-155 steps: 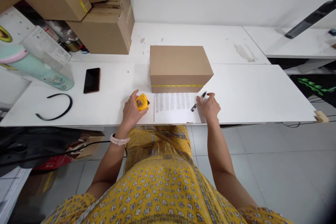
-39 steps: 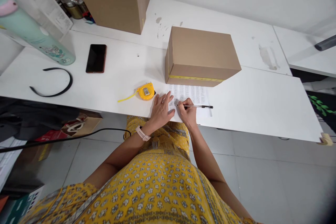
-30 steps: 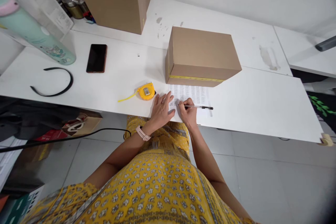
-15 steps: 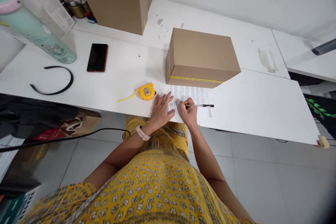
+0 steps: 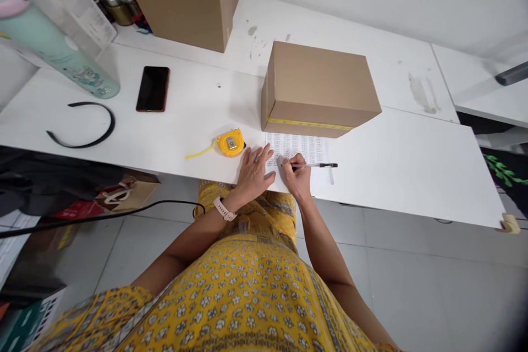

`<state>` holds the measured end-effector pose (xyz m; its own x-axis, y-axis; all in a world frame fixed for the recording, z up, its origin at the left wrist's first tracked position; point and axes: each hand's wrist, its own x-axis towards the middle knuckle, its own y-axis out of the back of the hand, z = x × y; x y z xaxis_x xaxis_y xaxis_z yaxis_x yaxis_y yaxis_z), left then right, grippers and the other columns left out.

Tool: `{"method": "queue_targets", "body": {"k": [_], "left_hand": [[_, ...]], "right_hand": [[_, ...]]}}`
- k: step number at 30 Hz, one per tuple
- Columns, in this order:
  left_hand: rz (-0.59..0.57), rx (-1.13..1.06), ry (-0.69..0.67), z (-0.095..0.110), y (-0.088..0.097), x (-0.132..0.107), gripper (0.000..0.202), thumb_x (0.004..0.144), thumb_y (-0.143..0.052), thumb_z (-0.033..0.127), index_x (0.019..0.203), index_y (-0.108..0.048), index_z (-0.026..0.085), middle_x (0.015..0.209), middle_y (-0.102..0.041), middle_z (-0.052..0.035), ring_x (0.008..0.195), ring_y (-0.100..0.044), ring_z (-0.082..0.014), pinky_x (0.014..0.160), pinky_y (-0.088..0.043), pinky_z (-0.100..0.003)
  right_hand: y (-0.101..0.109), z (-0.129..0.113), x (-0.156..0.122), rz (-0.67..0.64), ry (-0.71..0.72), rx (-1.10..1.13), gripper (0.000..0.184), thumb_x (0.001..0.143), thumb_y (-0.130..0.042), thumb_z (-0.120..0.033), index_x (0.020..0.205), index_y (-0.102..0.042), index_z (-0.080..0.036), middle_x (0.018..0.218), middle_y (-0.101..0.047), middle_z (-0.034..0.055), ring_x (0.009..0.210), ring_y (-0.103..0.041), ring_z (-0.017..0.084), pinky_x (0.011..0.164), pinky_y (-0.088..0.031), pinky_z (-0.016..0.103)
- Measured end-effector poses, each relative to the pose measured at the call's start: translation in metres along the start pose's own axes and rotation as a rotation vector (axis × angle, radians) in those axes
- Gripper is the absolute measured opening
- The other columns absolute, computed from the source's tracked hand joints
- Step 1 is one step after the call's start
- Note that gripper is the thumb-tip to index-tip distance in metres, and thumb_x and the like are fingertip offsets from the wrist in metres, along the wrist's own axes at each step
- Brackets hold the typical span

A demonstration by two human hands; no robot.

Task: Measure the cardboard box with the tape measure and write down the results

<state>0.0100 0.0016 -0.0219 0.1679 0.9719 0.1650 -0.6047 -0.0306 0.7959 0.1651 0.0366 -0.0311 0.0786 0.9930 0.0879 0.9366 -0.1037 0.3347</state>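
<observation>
The right hand (image 5: 297,179) grips the pen (image 5: 317,165), its clear barrel and black end slanting out to the right, its tip on the paper (image 5: 324,177). The left hand (image 5: 253,173) grasps nothing; it lies palm down with fingers spread at the paper's left edge. The paper is white, printed with columns of small dark marks too fine to read, and sits at the near edge of the white desk (image 5: 412,159). On its far side stands the box (image 5: 322,74), plain brown cardboard, closed, with a yellow strip along its near face. Just left of the left hand rests the tape measure (image 5: 231,143), yellow with a silver-grey centre, a short length of yellow blade out to the left.
</observation>
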Motion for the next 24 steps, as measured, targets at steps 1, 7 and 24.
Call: {"method": "queue_targets", "body": {"k": [1,7,24], "left_hand": [[0.003,0.001,-0.002,-0.0002,-0.0001,0.0000,0.081,0.093,-0.058,0.023,0.163,-0.016,0.014,0.151,-0.060,-0.0092,0.150,-0.040,-0.0304,0.129,-0.018,-0.057],[0.019,0.000,-0.008,-0.0018,-0.0016,-0.0003,0.083,0.093,-0.060,0.024,0.163,-0.016,0.015,0.150,-0.061,-0.0088,0.149,-0.041,-0.0313,0.129,-0.019,-0.058],[0.031,0.002,-0.015,-0.0012,-0.0020,0.0001,0.082,0.092,-0.061,0.023,0.162,-0.019,0.013,0.148,-0.062,-0.0092,0.148,-0.041,-0.0317,0.129,-0.019,-0.058]], "right_hand": [[0.0000,-0.0001,0.0000,0.001,0.002,0.001,0.029,0.085,-0.061,-0.034,0.066,-0.042,-0.025,0.057,-0.043,-0.0069,0.057,-0.041,0.012,0.058,-0.033,0.028],[0.0005,-0.0004,0.0003,0.009,-0.007,0.013,0.029,0.086,-0.061,-0.036,0.067,-0.041,-0.025,0.057,-0.041,-0.0073,0.057,-0.039,0.012,0.057,-0.032,0.027],[0.0008,-0.0008,0.0002,0.030,-0.009,0.005,0.030,0.085,-0.061,-0.036,0.066,-0.041,-0.025,0.057,-0.040,-0.0075,0.056,-0.039,0.012,0.057,-0.031,0.028]]}}
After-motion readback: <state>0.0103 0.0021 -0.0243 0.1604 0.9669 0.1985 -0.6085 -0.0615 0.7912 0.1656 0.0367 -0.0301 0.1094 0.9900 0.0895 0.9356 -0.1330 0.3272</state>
